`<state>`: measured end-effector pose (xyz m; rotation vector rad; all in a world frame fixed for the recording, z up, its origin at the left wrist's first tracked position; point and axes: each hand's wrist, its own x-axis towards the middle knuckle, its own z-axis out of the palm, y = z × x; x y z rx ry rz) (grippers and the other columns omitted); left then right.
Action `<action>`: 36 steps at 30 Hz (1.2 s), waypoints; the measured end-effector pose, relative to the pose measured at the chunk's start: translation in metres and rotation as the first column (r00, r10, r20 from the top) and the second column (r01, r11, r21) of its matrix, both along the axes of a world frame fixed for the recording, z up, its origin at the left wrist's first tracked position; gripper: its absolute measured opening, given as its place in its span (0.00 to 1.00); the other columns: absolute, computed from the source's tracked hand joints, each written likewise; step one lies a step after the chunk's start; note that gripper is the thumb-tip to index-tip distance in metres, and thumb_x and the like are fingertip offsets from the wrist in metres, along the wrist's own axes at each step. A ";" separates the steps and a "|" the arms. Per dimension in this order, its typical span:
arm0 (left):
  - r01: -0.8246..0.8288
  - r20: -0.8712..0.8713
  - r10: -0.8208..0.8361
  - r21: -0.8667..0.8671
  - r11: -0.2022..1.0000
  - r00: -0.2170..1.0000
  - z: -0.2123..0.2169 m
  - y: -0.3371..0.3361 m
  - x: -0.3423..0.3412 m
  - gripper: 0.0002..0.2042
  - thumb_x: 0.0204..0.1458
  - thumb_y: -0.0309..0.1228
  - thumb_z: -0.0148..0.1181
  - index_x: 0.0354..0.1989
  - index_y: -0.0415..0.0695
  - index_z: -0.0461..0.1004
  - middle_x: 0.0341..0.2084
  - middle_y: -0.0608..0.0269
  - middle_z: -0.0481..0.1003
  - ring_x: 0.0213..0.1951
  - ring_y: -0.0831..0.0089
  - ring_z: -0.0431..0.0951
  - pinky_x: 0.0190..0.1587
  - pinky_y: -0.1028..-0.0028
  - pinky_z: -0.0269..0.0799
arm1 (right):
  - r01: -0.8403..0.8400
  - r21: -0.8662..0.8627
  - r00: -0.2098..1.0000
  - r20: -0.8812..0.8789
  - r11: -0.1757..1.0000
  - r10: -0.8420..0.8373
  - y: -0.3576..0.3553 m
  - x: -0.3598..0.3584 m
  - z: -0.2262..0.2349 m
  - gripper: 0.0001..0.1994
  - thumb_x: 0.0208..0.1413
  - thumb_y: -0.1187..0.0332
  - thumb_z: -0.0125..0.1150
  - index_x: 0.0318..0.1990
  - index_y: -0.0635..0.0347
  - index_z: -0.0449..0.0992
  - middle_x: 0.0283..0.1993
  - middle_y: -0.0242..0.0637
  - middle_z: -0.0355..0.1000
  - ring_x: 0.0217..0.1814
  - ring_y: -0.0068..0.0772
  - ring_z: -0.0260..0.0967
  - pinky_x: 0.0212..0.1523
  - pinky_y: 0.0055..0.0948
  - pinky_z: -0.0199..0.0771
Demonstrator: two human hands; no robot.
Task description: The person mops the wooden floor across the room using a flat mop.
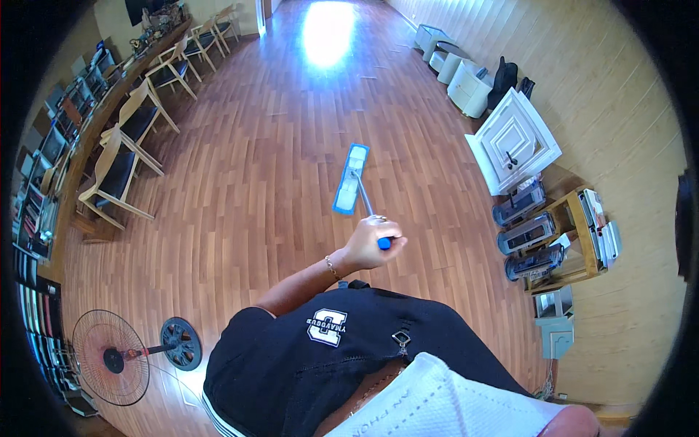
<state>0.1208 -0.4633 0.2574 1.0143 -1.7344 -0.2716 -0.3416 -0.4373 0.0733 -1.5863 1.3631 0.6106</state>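
Spreading ahead, floor (240,186): wood planks, seams mostly near-to-far, pale glare at the far end.
Tabletop (67,202): long, left side; chairs (116,175) ranged along it, well apart from the mop.
Mop (355,174): on open planks, about mid-view, straight ahead of the left grip (373,240) and slightly to its left.
Mop head (349,193): flat, blue-edged; long axis runs mostly near-to-far, far end leaning right.
Pole (365,199): slants from the head's middle back and rightward to the fist, crossing the head's axis at a shallow angle.
Left grip: clenched around the pole's upper end; the only one seen on it.
Right grip: out of view, state can't be told.
Blue cap (384,243): pokes from the fist, top of the pole.
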 end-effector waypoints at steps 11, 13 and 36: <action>0.488 -0.188 -0.520 -0.191 0.852 0.833 0.139 -0.004 -0.119 0.18 0.39 0.33 0.71 0.35 0.45 0.69 0.28 0.57 0.74 0.30 0.57 0.78 0.29 0.63 0.71 | 0.666 -0.714 0.238 0.481 0.219 0.844 -0.037 0.182 0.345 0.29 0.56 0.42 0.55 0.56 0.55 0.71 0.59 0.52 0.66 0.62 0.52 0.63 0.63 0.52 0.59; 0.554 -0.173 -0.573 -0.147 0.819 0.801 0.124 -0.009 -0.128 0.19 0.38 0.34 0.70 0.38 0.43 0.71 0.28 0.54 0.75 0.30 0.53 0.78 0.31 0.62 0.71 | 0.371 -0.929 0.565 0.212 -0.016 0.797 -0.020 0.190 0.384 0.20 0.56 0.48 0.57 0.33 0.58 0.78 0.36 0.45 0.76 0.47 0.48 0.73 0.54 0.53 0.67; -0.258 0.350 0.090 0.469 0.845 0.932 -0.225 -0.111 0.018 0.05 0.40 0.33 0.62 0.22 0.47 0.77 0.28 0.52 0.77 0.37 0.53 0.78 0.43 0.55 0.73 | 0.505 -0.603 0.209 0.780 0.618 0.590 -0.064 0.223 0.208 0.07 0.53 0.71 0.59 0.27 0.63 0.70 0.31 0.46 0.72 0.40 0.46 0.72 0.47 0.50 0.72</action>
